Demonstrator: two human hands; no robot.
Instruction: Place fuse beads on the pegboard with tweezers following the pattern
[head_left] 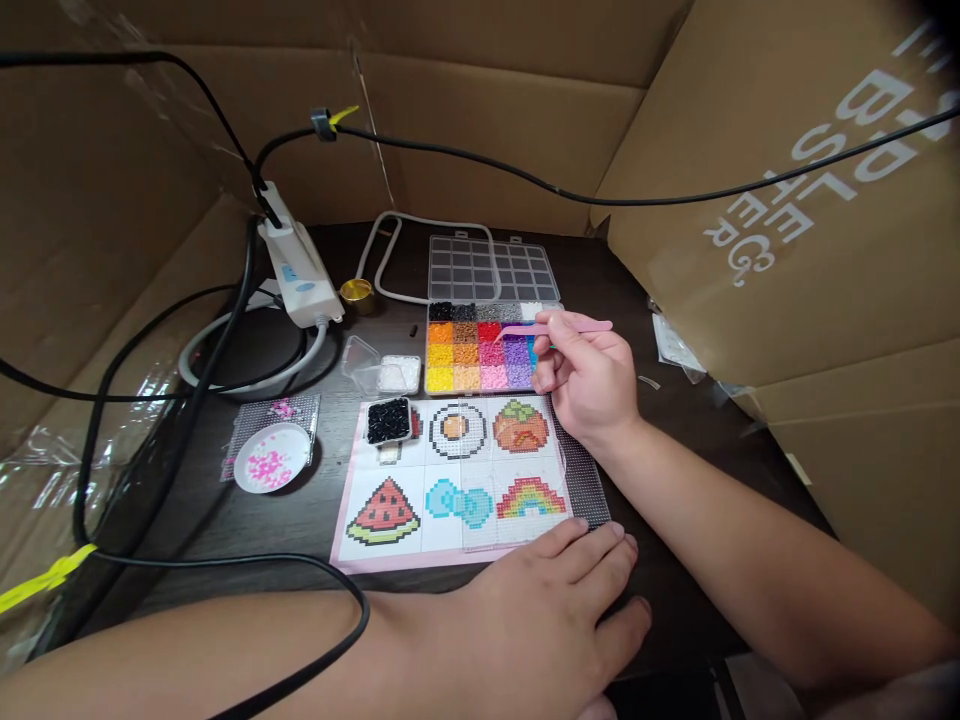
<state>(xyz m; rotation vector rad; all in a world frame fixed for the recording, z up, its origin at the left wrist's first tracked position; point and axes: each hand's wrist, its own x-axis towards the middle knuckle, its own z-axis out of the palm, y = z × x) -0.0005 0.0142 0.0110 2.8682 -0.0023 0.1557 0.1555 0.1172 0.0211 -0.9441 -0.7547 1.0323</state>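
— Cardboard walls (480,70) are set around a dark worktop (690,410); where are the pink tweezers (525,329) held?

— They are held over the bead box (450,393), whose lid (491,270) is folded back on the far side. By the right hand (585,370) the shaft is pinched, the fingers drawn snugly together round it; whether a bead is caught between the tips cannot be told

— And what is done with the left hand (544,605)?

— It is laid palm down by the near right corner of the pattern sheet (409,475), its fingers loosely spread; nothing is seen to be gripped, though what lies beneath the palm is hidden

— How is the picking, as it seems to be, best handled?

— Only a light squeeze should be needed. The tips are best lowered steeply into one compartment, with a single bead lifted straight up, so that the red beads (486,329) and the pink beads (492,356) are not mixed

— Which way are the tweezers pointed?

— The tips are turned to the left and dipped slightly, near the border of the red and pink compartments. The long axis is laid almost crosswise, with the blunt end stuck out to the right beyond the thumb
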